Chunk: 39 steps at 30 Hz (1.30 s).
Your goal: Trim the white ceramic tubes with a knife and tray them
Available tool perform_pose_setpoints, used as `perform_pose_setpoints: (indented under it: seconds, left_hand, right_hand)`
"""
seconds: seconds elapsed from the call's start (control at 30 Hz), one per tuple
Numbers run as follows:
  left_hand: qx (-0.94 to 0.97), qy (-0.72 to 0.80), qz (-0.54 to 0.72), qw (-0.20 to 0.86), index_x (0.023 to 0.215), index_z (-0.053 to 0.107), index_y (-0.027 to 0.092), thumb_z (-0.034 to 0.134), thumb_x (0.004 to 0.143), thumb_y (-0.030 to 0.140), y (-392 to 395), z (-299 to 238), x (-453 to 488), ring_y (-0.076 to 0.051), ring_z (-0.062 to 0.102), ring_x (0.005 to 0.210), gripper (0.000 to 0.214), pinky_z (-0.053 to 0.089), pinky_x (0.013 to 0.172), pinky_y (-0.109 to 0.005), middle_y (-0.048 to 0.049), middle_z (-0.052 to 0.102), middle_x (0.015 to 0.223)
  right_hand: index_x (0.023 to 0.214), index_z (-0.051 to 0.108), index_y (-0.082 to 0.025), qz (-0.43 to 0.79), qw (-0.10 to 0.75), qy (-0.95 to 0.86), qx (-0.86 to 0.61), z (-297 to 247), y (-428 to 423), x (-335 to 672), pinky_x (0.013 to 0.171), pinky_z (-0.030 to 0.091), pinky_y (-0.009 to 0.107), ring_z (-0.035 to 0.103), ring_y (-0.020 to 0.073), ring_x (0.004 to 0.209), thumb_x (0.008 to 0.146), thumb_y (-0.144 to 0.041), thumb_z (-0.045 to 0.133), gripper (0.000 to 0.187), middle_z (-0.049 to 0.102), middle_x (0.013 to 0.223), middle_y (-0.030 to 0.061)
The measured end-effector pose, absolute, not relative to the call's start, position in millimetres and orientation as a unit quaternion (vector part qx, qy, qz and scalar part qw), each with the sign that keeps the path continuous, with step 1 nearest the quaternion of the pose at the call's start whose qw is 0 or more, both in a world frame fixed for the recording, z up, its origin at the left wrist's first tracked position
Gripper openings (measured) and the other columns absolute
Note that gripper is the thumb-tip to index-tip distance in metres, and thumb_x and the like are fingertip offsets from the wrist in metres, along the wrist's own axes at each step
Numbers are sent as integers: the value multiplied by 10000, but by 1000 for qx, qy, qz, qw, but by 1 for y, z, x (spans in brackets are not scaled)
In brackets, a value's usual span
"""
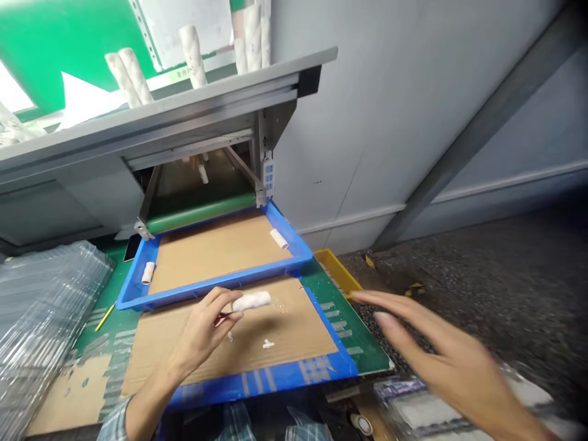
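Note:
My left hand (209,327) pinches the left end of a short white tube (252,301) between thumb and fingers. The tube lies level, above a cardboard sheet (294,331) edged with blue tape. On that sheet, small white bits (268,344) sit below the tube. Off to the right, past the table edge, my right hand (436,349) is open with its fingers stretched out and nothing in them. It is slightly blurred by motion.
A blue tray (214,285) lined with cardboard holds two white tubes, one at each side. Behind it is a green conveyor belt (202,211) carrying small pieces. Stacked clear plastic trays (41,306) stand left. A yellow bin (337,272) sits beyond the table's right edge.

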State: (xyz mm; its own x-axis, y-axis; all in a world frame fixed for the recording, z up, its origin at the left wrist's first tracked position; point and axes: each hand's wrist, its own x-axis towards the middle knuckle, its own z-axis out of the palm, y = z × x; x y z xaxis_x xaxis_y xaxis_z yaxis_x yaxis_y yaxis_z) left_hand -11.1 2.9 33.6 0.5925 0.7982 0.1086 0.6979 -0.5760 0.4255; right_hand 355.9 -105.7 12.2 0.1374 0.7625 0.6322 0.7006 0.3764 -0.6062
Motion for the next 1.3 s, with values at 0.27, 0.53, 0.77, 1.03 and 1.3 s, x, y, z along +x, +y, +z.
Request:
perform_pose_setpoints:
  seconds: [0.27, 0.53, 0.77, 1.03, 1.3]
  left_hand:
    - [854, 281, 416, 140, 1285, 718, 237, 687, 1047, 153, 24, 113, -15, -75, 540, 657, 254, 531, 677, -203, -57, 714, 1175]
    - [807, 339, 432, 218, 1251, 770, 205, 738, 1045, 376, 58, 125, -20, -131, 619, 690, 269, 495, 604, -220, -80, 800, 1055]
    - [766, 350, 472, 262, 1207, 748, 244, 755, 1031, 327, 62, 115, -15, -99, 636, 680, 195, 499, 581, -172, -9, 798, 1006]
    - [798, 379, 427, 193, 1317, 523, 248, 600, 1105, 540, 44, 115, -19, -155, 734, 846, 369, 596, 751, -255, -20, 740, 1036]
    - [818, 369, 438, 43, 962, 468, 252, 327, 1206, 349, 43, 125, -33, -112, 519, 564, 298, 413, 564, -237, 71, 543, 718]
  right_hand:
    - [1290, 770, -222, 339, 433, -765, -335, 99, 37, 244, 784, 699, 307, 830, 204, 924, 1104, -556, 595, 421, 849, 1101, 66]
    - [1158, 794, -256, 349, 536, -692, -336, 117, 54, 222, 807, 670, 258, 819, 181, 910, 923, -432, 870, 304, 848, 1040, 16]
    - [1215, 754, -285, 224, 527, -743, -347, 104, 62, 219, 861, 673, 291, 822, 188, 958, 992, -472, 815, 297, 840, 1090, 2]
    - [1314, 663, -272, 119, 479, -818, -294, 98, 63, 205, 861, 645, 250, 808, 169, 973, 1097, -355, 683, 233, 828, 1148, 15]
    - [1424, 662, -361, 226, 509, -787, -264, 79, 71, 208, 1102, 599, 240, 766, 155, 1222, 1046, -315, 773, 397, 805, 1307, -7]
